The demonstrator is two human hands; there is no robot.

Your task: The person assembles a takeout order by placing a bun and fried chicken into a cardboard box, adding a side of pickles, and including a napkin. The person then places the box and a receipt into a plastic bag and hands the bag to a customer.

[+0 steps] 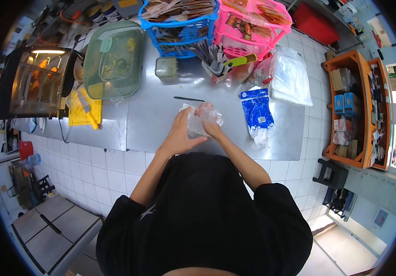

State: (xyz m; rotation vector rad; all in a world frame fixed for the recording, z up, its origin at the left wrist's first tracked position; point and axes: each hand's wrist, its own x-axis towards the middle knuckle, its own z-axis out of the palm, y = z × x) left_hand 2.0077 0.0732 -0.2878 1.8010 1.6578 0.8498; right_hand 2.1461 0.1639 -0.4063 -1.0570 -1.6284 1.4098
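Note:
My left hand [178, 133] is spread beside a thin, crumpled piece of clear plastic [194, 125], its thumb stretched apart from its fingers. My right hand [211, 124] is closed, and more filmy plastic bunches over its fingers. Whether this plastic is a glove or a bag cannot be made out. Just beyond both hands, a black pen [189, 99] lies on the steel table [156, 108]. To their right is a blue packet [256, 109], with clear film bulging from its near end.
Blue [179, 37] and pink [253, 39] basket racks stand at the back, with clear bags [291, 77] to their right. A small lidded box [166, 67] and a large green-tinted tub [115, 57] stand left. A knife [87, 108] rests on a yellow board [77, 115] near a lit glass cabinet [34, 85].

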